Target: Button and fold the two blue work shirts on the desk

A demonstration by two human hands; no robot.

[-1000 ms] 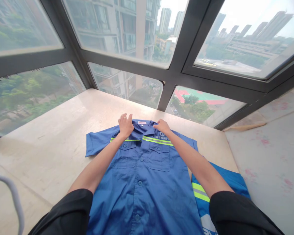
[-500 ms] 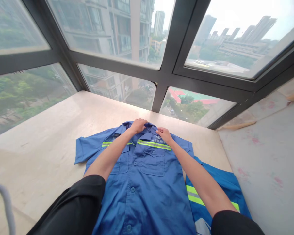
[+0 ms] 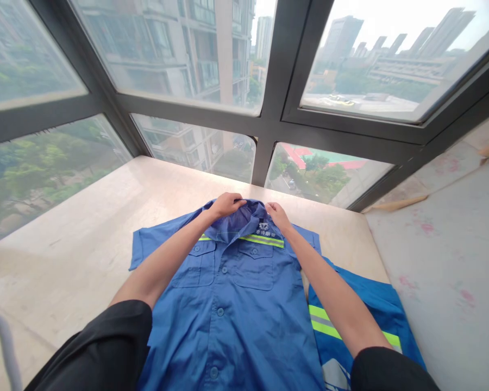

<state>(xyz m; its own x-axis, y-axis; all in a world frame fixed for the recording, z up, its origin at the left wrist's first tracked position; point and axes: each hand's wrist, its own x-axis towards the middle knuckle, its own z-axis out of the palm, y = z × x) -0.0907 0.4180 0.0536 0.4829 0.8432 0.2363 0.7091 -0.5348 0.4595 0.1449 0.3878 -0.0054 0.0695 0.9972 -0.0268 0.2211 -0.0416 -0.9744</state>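
Observation:
A blue short-sleeved work shirt [image 3: 244, 315] lies front side up, its buttons running down the middle and a yellow-green reflective stripe across the chest. My left hand [image 3: 227, 205] is closed on the back of its collar, fingertips over the edge. On the right side of the collar, my right hand [image 3: 277, 215] pinches the fabric between thumb and fingers. Between both hands the neck opening gapes and shows the inner cloth. My left forearm covers part of the left chest and sleeve.
Beneath the shirt is a pale stone-like ledge [image 3: 65, 260]. A second blue garment [image 3: 362, 288] with a reflective stripe lies at the right, partly under the shirt. Dark window frames [image 3: 269, 108] rise behind, and a floral wall [image 3: 444, 260] bounds the right. A grey curved tube [image 3: 4, 342] stands at lower left.
My right hand has moved slightly up and right along the collar, and my left hand slightly left. The neck opening is spread wider, with more of the inside showing.

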